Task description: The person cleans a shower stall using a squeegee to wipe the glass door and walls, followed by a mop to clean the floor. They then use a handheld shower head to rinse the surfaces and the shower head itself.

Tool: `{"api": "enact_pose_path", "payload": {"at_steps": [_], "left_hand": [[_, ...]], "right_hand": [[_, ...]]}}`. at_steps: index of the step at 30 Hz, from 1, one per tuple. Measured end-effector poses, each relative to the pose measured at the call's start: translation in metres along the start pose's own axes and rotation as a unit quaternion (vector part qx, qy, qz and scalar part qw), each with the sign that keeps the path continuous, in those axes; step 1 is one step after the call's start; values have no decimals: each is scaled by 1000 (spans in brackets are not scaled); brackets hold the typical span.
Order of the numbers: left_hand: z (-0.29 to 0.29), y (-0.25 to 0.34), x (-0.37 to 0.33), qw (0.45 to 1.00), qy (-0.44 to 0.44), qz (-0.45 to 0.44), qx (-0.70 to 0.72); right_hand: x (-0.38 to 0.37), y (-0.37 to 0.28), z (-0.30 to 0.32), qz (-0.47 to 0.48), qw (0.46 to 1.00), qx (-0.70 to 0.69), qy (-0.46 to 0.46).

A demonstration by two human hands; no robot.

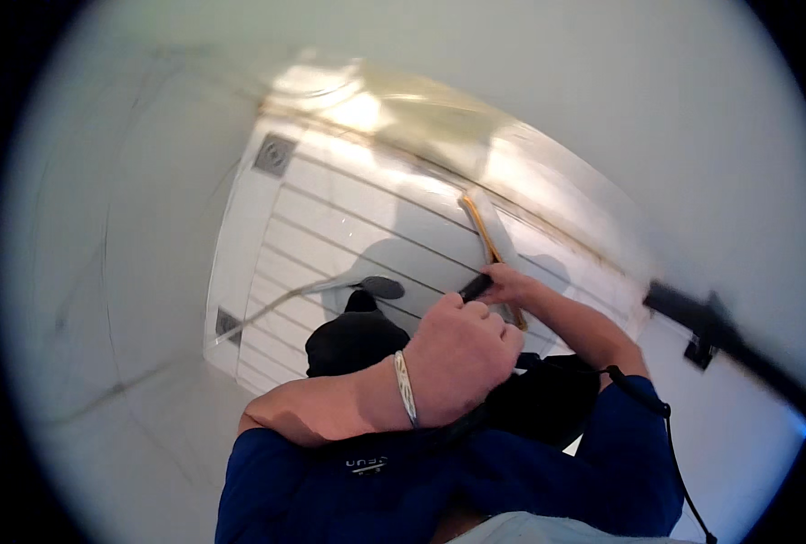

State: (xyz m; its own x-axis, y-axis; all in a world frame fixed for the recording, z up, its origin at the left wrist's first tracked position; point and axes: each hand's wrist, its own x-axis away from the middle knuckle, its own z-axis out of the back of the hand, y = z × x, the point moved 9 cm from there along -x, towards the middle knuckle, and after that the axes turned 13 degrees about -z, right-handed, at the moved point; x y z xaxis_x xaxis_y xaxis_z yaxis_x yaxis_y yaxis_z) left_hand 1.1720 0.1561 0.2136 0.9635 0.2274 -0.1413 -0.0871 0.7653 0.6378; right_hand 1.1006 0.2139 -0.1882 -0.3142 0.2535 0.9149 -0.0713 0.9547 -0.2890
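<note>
- Square drain grate (274,154), far left corner of the white ribbed shower tray (330,227): grey metal, lying flush; a second dark square fitting (227,324) is sitting at the tray's near left edge.
- Dark shoe (353,340), near centre on the tray: the person is standing on ribbed, glossy flooring; if the surface is wet, a slip seems possible.
- Left hand (462,358), centre: fist closed, thumb side up, silver bracelet (406,388) on the wrist; what it is gripping cannot be told, since the fingers are curling out of sight.
- Right hand (507,286), just beyond the left: fingers closed on the black handle (475,287) of a squeegee-like tool with a yellow-edged blade (486,238), the blade reaching far along the glass panel (475,136).
- Risk, as a judgement: with both arms crossing and leaning forward, the blade could be skipping off the glass or the balance could be going.
- Black cable (670,444), right, trailing down the blue sleeve; it could snag.
- Black bar and bracket (707,326), far right, blurred.
- Packages, labels, signs: none showing, apart from a small pale mark on the blue garment.
</note>
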Motion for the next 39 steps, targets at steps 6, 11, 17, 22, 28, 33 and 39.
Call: {"api": "enact_pose_path", "payload": {"at_steps": [6,11,17,22,28,33,39], "left_hand": [[51,-1,89,951,258,169,-10],[66,13,139,908,302,253,-142],[92,15,154,908,367,181,-91],[73,-6,111,960,174,134,172],[18,23,54,699,37,9,714],[-33,72,24,524,-12,36,851],[-95,92,2,464,-17,159,871]], "right_hand": [[-123,-147,-186,-88,955,-273,-76],[-145,-161,-276,-58,998,11,10],[-92,-143,-223,207,846,478,116],[-45,-101,-107,-13,897,401,183],[-5,-31,-51,43,888,379,257],[49,51,19,-122,945,95,289],[142,138,90,-159,899,82,399]]}}
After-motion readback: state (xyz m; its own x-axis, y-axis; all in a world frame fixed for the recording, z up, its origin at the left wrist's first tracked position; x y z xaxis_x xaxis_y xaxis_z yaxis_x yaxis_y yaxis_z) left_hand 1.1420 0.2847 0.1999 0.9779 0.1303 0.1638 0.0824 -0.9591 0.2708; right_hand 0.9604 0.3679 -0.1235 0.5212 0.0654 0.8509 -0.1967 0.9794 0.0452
